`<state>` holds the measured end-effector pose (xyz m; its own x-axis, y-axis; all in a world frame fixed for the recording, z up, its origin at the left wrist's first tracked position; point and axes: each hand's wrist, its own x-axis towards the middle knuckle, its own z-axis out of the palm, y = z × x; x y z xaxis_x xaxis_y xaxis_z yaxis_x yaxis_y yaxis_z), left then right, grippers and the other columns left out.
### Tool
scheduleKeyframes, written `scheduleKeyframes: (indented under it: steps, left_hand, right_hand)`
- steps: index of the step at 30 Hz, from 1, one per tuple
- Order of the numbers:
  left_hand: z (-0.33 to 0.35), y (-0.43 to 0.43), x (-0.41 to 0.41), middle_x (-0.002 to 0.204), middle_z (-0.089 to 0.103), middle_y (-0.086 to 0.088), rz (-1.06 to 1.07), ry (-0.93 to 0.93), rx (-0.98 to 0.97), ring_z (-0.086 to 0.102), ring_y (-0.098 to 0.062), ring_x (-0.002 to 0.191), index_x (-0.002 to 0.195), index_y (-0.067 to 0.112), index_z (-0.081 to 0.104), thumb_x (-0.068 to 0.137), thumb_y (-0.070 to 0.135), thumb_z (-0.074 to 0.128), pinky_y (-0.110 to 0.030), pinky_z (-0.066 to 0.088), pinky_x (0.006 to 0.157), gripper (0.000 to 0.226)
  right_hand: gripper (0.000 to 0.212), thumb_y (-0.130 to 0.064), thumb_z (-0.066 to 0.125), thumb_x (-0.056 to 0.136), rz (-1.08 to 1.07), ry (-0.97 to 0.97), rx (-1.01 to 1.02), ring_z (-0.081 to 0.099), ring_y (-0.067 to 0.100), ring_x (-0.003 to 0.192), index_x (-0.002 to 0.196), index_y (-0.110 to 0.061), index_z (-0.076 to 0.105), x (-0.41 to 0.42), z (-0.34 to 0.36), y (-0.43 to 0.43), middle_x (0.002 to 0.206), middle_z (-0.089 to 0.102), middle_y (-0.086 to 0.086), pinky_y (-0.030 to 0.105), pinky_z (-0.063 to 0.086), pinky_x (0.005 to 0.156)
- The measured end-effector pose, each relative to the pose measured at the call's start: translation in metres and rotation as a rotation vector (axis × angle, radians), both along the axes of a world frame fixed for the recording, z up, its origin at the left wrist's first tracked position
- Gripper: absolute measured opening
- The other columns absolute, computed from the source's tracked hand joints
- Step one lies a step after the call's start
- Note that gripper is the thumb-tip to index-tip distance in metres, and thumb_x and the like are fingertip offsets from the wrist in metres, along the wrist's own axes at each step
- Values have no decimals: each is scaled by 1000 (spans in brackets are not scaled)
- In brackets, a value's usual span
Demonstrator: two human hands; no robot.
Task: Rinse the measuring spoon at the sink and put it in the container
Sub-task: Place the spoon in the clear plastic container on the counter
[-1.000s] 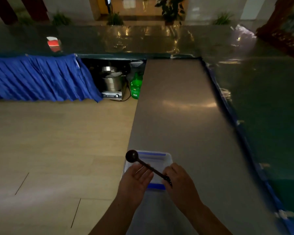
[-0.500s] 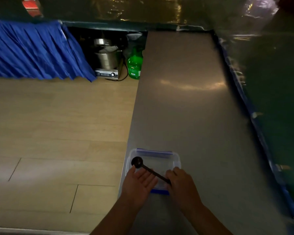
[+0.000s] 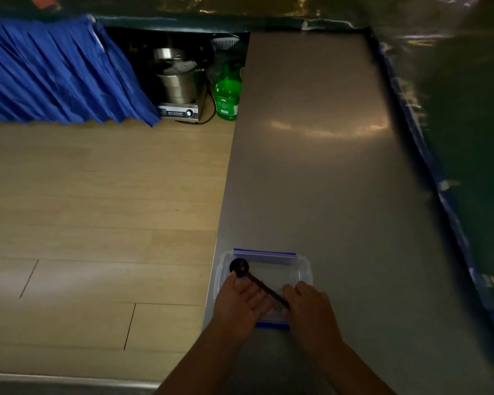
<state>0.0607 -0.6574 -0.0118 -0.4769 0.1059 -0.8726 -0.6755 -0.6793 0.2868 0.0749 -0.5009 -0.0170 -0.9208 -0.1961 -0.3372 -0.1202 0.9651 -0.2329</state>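
I'm looking at a catering or commercial kitchen: a long steel counter (image 3: 311, 166), a steel pot (image 3: 177, 81) on an induction cooker (image 3: 180, 112), a green bottle (image 3: 226, 98) beside it, blue skirting (image 3: 54, 75).

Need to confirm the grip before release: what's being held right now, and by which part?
The right hand pinches the spoon by the end of its handle, bowl over the container. The left hand is open under the handle, gripping nothing.

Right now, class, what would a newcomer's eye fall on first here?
First, the two hands at the bottom, the right hand holding a black measuring spoon over a clear container on the steel counter. Next, the blue cloth at upper left, beside a green bottle.
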Motion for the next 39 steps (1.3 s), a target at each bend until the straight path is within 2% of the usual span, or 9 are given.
scheduleKeyframes:
  steps: [5,11,18,24,30,33,35,37,39]
  left_hand:
    - [-10,0,0,131,58,-27,5,3,29,56,-40,120,137,-2,45,96,48,39,-53,41,108,64]
    - [-15,-3,-2,121,65,-27,14,25,48,61,-39,114,110,2,61,92,52,45,-52,45,104,55]
    - [-16,-10,-4,126,60,-26,76,6,64,58,-38,117,131,-2,50,96,51,40,-47,51,89,64]
    - [-7,-15,-2,139,50,-27,67,8,58,50,-39,127,142,-1,36,96,48,42,-50,40,107,68]
    - [3,-18,8,148,39,-28,74,32,49,43,-42,133,147,0,29,95,48,45,-52,39,107,72]
    - [4,-17,8,147,39,-28,67,34,56,47,-41,126,146,0,29,94,48,46,-51,42,100,73]
    - [1,-16,8,145,41,-28,69,44,73,46,-41,128,145,0,31,94,49,46,-51,42,102,72]
    - [-3,-16,6,139,48,-27,69,60,77,48,-40,127,140,-1,38,93,48,47,-51,43,103,68]
    - [-6,-17,4,127,57,-26,62,86,70,56,-40,118,128,-1,49,89,47,52,-49,49,94,62]
  right_hand:
    - [25,-30,49,91,-6,-30,17,55,23,110,116,-28,51,-3,-5,3,116,56,0,37,38,89]
    - [26,-31,48,92,10,-17,39,55,23,109,118,-29,50,-4,-5,4,116,56,0,37,34,87]
    - [28,-32,49,91,12,-16,29,54,22,111,119,-30,50,-5,-5,5,118,56,-2,38,35,90]
    - [24,-33,50,91,-18,-26,9,55,21,109,114,-28,53,-7,-4,3,116,58,-1,38,36,92]
    - [21,-33,50,91,-22,-12,19,56,20,106,111,-29,54,-3,-3,1,113,59,-3,36,36,91]
    - [21,-34,49,91,-19,-5,37,57,21,105,111,-28,54,-2,-4,-1,112,60,-2,37,35,90]
    - [21,-35,49,92,-16,-1,41,57,21,104,111,-28,54,-3,-4,-1,111,60,-2,38,35,89]
    - [21,-35,48,93,-9,-1,49,57,22,103,111,-27,55,-4,-5,-2,111,60,-1,39,36,90]
    - [21,-34,49,93,-7,-3,51,58,22,102,111,-27,56,-5,-6,-3,110,61,-1,39,37,90]
